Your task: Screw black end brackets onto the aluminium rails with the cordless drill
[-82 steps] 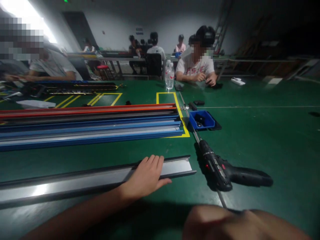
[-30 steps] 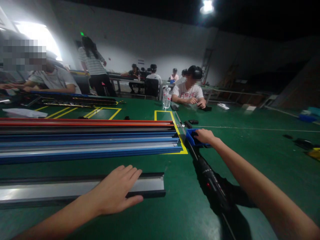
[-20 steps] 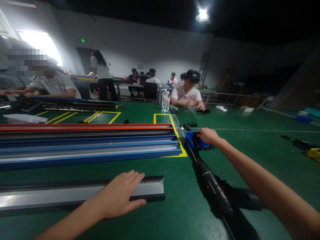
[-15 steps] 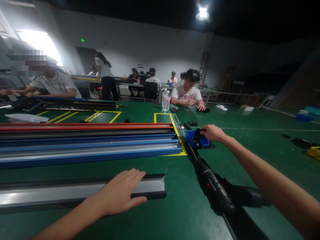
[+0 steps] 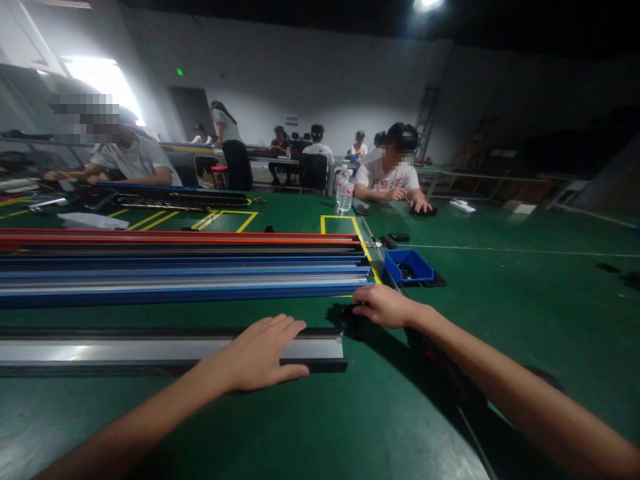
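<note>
My left hand point(image 5: 265, 353) lies flat across a long black-edged metal channel point(image 5: 320, 348), fingers stretched out and thumb apart. The channel's cut end faces right. Just beyond that end, my right hand point(image 5: 385, 307) pinches a small black part point(image 5: 351, 316), whose exact kind is too dark to tell. Under my right forearm lies a black power screwdriver point(image 5: 440, 363), partly covered by the arm and its shadow. Behind my right hand stands a blue bin point(image 5: 410, 267) with some small dark parts inside.
Several red, black and blue channels point(image 5: 200, 290) lie side by side beyond my left hand. Water bottles point(image 5: 344, 192) stand farther back on the green table point(image 5: 280, 413). A co-worker point(image 5: 387, 177) sits opposite, handling a dark item; another sits at the left.
My right hand has left the blue bin with the black part and come left and nearer to the channel's end. My left hand stays on the channel. The view has shifted slightly.
</note>
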Tool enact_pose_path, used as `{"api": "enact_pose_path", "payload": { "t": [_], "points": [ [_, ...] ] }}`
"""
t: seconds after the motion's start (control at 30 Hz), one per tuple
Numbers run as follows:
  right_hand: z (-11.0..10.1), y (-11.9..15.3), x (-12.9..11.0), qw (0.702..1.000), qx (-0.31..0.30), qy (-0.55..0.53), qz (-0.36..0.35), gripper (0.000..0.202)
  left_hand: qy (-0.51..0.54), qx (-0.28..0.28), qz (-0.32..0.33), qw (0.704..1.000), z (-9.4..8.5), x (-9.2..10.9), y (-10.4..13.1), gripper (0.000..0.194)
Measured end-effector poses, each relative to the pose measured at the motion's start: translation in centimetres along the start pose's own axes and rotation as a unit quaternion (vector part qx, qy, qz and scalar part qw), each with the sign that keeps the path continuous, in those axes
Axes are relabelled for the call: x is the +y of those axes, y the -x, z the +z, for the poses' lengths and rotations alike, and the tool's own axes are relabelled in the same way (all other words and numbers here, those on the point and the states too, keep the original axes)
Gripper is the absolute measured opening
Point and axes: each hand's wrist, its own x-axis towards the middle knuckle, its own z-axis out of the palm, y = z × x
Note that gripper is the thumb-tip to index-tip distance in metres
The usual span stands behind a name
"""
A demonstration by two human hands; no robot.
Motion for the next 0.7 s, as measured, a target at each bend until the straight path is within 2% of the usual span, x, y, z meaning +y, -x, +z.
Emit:
{"api": "enact_pose_path", "payload": {
  "t": [0.13, 0.27, 0.5, 0.7],
  "points": [
    [1.9, 0.5, -0.3, 0.996, 0.052, 0.066, -0.027, 0.014, -0.009, -0.005, 0.002, 1.000, -0.4, 0.3, 0.0, 0.082],
    [2.5, 0.8, 0.0, 0.992, 0.078, 0.095, -0.039, 0.014, -0.003, 0.003, 0.002, 1.000, -0.2, 0.2, 0.0, 0.082],
    [2.4, 0.7, 0.3, 0.994, 0.056, 0.090, -0.032, 0.006, 0.012, 0.020, 0.006, 1.000, 0.4, -0.3, 0.1, 0.080],
    [2.1, 1.1, 0.0, 0.997, 0.018, 0.070, -0.026, 0.026, 0.005, 0.012, 0.006, 1.000, 0.7, -0.4, 0.0, 0.081]
  ]
}}
